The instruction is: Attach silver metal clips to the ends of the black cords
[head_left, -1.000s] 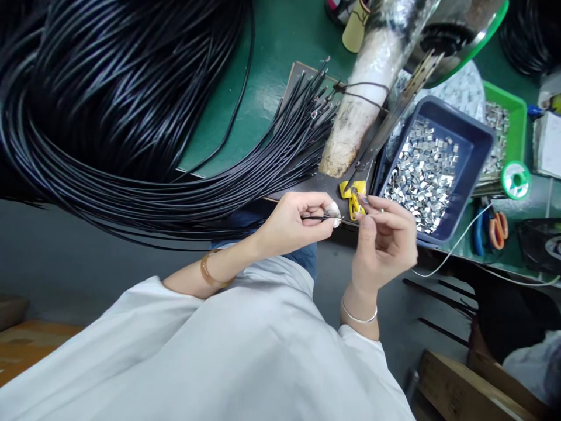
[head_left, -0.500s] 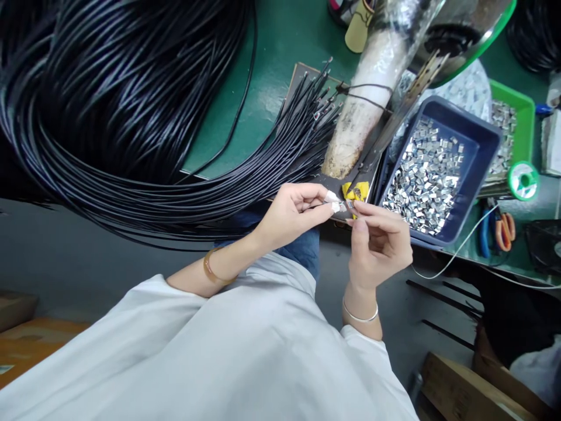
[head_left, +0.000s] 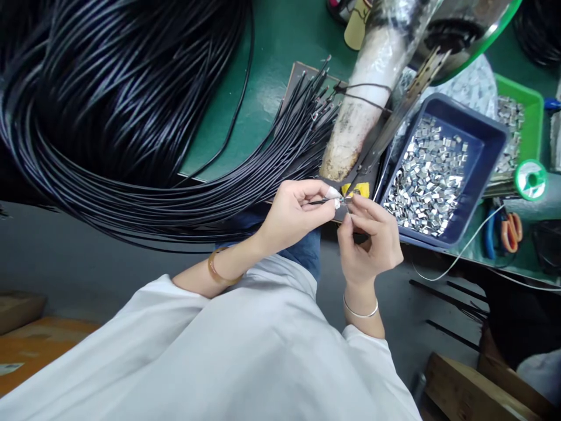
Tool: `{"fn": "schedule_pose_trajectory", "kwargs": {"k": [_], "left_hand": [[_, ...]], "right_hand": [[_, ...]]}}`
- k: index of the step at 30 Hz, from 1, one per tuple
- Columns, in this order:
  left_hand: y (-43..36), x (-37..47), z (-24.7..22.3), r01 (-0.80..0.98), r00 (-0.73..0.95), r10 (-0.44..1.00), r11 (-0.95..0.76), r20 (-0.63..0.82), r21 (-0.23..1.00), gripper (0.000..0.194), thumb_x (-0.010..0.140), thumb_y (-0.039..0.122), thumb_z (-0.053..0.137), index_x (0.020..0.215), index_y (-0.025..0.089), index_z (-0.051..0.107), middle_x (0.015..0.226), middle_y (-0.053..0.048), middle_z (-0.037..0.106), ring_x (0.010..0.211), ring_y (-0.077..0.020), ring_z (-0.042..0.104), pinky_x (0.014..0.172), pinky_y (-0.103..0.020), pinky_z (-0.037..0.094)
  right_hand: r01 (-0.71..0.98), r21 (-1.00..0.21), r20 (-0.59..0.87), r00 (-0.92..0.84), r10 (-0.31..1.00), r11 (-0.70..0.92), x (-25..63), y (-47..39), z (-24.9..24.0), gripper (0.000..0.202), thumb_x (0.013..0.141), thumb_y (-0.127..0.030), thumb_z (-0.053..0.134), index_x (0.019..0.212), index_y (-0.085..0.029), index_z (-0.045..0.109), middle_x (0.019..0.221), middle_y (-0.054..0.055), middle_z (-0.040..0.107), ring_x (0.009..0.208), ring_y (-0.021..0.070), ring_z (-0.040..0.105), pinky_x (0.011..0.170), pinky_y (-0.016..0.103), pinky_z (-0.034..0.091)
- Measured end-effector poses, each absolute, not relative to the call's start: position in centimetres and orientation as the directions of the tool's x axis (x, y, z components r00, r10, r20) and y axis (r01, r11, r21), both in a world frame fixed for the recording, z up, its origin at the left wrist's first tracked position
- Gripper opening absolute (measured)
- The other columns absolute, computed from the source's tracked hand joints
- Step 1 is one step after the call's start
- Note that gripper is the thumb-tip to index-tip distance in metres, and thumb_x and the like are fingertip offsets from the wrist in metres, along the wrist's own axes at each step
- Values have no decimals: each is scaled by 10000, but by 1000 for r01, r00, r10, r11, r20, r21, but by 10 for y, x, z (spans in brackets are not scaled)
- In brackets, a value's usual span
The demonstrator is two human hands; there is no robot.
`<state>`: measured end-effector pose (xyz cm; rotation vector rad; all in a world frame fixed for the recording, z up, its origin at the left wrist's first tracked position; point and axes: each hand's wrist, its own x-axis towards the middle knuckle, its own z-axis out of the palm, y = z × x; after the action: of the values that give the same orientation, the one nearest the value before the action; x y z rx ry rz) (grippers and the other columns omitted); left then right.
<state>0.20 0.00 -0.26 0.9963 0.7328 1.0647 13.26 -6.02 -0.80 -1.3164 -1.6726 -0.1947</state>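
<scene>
My left hand (head_left: 295, 207) pinches a black cable (head_left: 319, 202) close to its stripped end, thumb and forefinger wrapped in white tape. At that end, the fingertips of my right hand (head_left: 370, 237) close on the thin wire end (head_left: 346, 200). The fine detail between the fingertips is too small to make out. Just behind the fingers lies a yellow piece (head_left: 357, 190) on the dark board. A thick bundle of black cables (head_left: 210, 202) runs in from the left, its cut ends (head_left: 322, 105) fanned over the board.
A blue tray (head_left: 482, 140) of small metal clips stands right of my hands, before a green tray (head_left: 532, 117). A wrapped white post (head_left: 357, 111) rises behind. Beyond are a solder spool (head_left: 531, 180) and orange-and-blue pliers (head_left: 511, 231). Cardboard boxes (head_left: 473, 386) sit below.
My right hand has shifted slightly left, its fingertips now meeting at the cable's end. My left hand keeps its pinch on the cable. The view has moved a little.
</scene>
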Motion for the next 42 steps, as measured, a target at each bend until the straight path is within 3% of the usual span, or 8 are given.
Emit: {"fn": "schedule_pose_trajectory", "kwargs": {"k": [15,21,30,34,39,42], "left_hand": [[3,3,3,-297,314,947,171,-73,939,51,675,147,722,717,121,714,666,3,677,596,-61,580,561,-159,470],[5,0,0,-287,369,926,201,-85,937,61,667,104,697,725,115,709,687,0,671,619,-64,575,606,-167,483],[3,0,5,-285,380,917,243,-123,927,57,678,124,700,726,111,673,567,40,534,513,-29,424,503,-155,359],[2,1,5,-288,377,918,241,-122,927,82,679,144,718,734,116,665,546,51,498,506,-28,404,486,-152,336],[0,3,4,-309,376,922,221,-95,925,79,690,158,695,751,124,659,627,22,591,556,-45,493,544,-165,418],[-2,3,4,-288,385,918,220,-98,932,67,702,166,682,750,127,656,600,29,563,539,-45,477,524,-171,398]], "right_hand": [[774,-507,690,101,717,379,133,-57,-4,190,797,-96,666,938,-216,626,1126,45,697,969,180,710,768,345,657],[755,-528,676,97,731,388,134,-58,-5,175,796,-92,659,914,-204,592,1090,51,717,910,162,722,712,293,642],[699,-631,609,177,773,337,133,-60,-4,189,804,-102,662,953,-210,619,1076,43,718,880,151,720,606,250,604],[709,-619,621,179,763,337,134,-60,-3,231,774,-83,689,956,-216,640,1063,35,723,876,154,720,612,256,602],[735,-595,636,181,750,327,134,-60,-1,219,759,-75,702,924,-217,678,1032,30,732,884,161,715,626,265,609],[746,-589,642,197,741,312,133,-60,-1,193,765,-89,700,907,-218,686,1017,27,733,883,167,717,640,278,622]]}}
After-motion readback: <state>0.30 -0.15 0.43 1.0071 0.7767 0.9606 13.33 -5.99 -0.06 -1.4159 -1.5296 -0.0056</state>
